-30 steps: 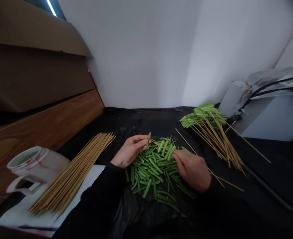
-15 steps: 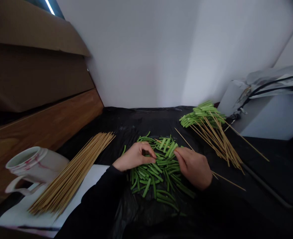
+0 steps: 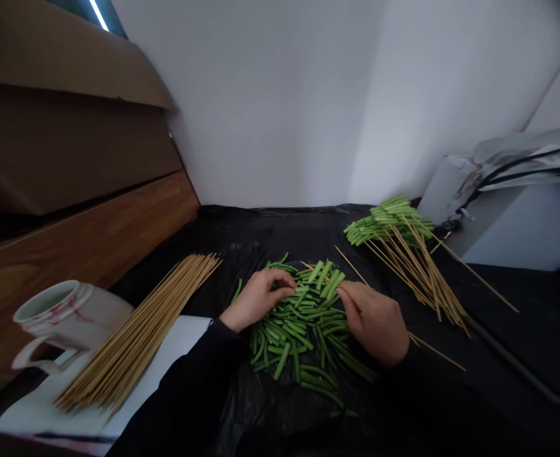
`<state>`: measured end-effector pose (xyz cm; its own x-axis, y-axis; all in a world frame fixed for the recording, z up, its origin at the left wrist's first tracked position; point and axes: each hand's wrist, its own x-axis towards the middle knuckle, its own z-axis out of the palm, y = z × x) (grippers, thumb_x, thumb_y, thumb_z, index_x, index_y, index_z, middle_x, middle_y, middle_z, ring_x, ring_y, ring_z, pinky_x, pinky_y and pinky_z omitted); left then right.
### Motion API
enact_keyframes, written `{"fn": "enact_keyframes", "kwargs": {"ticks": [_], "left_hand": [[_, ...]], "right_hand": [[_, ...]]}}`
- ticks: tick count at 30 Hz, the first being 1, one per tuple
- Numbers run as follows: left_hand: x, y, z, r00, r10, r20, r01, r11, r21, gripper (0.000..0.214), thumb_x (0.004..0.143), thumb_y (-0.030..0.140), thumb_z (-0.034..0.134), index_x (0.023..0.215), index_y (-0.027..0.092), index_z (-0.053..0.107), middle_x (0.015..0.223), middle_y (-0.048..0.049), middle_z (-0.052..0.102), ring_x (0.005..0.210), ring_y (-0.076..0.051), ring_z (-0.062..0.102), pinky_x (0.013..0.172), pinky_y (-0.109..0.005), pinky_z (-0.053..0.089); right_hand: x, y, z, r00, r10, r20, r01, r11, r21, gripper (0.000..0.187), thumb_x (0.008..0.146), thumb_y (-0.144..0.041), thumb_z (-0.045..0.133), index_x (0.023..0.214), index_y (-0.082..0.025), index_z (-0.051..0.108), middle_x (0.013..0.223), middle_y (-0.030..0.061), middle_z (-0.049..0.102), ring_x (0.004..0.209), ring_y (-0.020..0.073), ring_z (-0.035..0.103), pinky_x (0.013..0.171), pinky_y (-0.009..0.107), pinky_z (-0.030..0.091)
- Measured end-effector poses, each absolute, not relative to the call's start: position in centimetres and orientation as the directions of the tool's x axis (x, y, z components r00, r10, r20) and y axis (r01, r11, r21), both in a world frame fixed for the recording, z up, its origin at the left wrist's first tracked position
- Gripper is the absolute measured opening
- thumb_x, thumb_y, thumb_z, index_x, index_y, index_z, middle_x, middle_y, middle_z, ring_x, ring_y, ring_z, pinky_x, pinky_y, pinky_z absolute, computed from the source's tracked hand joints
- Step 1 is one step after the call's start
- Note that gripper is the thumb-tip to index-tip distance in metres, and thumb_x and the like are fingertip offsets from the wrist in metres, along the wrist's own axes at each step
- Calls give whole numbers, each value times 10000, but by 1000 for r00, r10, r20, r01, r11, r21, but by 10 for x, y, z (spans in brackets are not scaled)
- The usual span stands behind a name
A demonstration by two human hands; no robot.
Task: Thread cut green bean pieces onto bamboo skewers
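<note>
A loose pile of cut green bean pieces (image 3: 299, 327) lies on black plastic sheeting in front of me. My left hand (image 3: 257, 298) rests on the pile's left edge, fingers curled and pinching at a bean piece. My right hand (image 3: 374, 320) grips a bamboo skewer (image 3: 435, 352) that carries a few green pieces (image 3: 328, 279) near its tip, over the pile's far side. Both sleeves are black.
A bundle of bare bamboo skewers (image 3: 141, 330) lies on white paper at the left, beside a white jug (image 3: 65, 314). Finished bean skewers (image 3: 399, 238) are stacked at the back right. A wooden ledge (image 3: 84, 247) runs along the left; a white box with cables (image 3: 503, 190) is at right.
My left hand, which held a bean piece up by the skewer tip, has dropped onto the pile and curled over the beans. The right hand with the skewer has barely shifted.
</note>
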<state>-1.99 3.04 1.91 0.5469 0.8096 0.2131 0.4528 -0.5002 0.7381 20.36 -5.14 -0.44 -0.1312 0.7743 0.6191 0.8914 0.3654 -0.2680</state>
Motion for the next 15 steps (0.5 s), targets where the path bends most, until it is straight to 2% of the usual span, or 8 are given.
{"fn": "enact_keyframes", "kwargs": {"ticks": [3, 6, 9, 15], "left_hand": [[-20, 35, 18, 339, 926, 168, 309, -278, 909, 176, 731, 290, 710, 841, 153, 706, 819, -44, 702, 757, -165, 600, 738, -284, 430], [-19, 35, 16, 251, 968, -3, -33, 12, 999, 256, 687, 276, 761, 901, 144, 710, 866, -49, 705, 761, -131, 604, 737, -255, 446], [-18, 33, 16, 331, 932, -145, -278, 244, 929, 271, 680, 221, 776, 932, 147, 712, 905, -53, 702, 741, -98, 603, 684, -212, 459], [-16, 29, 19, 417, 874, -249, -357, 409, 840, 215, 720, 161, 744, 931, 165, 705, 878, -31, 694, 712, -72, 612, 630, -176, 476]], "right_hand": [[203, -52, -4, -131, 776, 617, 881, 376, -285, 295, 963, -254, 339, 933, -187, 625, 828, 44, 666, 789, 141, 611, 702, 235, 392], [201, -54, -3, -155, 800, 580, 872, 386, -299, 292, 962, -247, 332, 936, -186, 616, 831, 42, 661, 794, 146, 609, 719, 242, 392], [199, -55, -3, -181, 808, 561, 863, 405, -304, 286, 958, -242, 340, 915, -186, 616, 844, 45, 661, 804, 146, 608, 719, 244, 391], [198, -54, -6, -222, 808, 546, 866, 420, -270, 286, 953, -228, 337, 909, -187, 617, 831, 42, 658, 792, 138, 594, 690, 238, 380]]}}
